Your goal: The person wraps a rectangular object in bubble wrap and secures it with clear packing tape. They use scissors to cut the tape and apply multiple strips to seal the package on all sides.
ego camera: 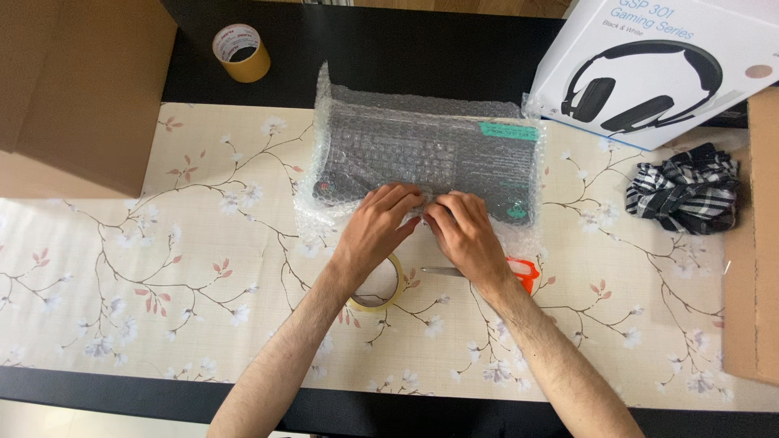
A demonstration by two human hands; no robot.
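Your left hand (pixel 380 217) presses the near edge of the bubble-wrapped keyboard (pixel 426 154), fingers (pixel 399 197) curled down flat on the wrap, gripping nothing but the plastic. Judging by that, you are closing the wrap along this edge, so keep that hand pinning the fold taut while the other works. Beneath your left wrist lies a roll of clear tape (pixel 378 285), within easy reach. Your right hand (pixel 464 231) meets the left at the seam, fingertips pinched narrow on the wrap's edge; pull it snug before fixing, or the fold may likely spring open. Just under that wrist the orange-handled scissors (pixel 519 272) rest on the tabletop (pixel 162 268).

The keyboard is dark, long and flat, lying crosswise in the middle of the flowered tabletop, fully sheathed in clear bubble wrap with loose excess at the left end and a green label near its far right corner.
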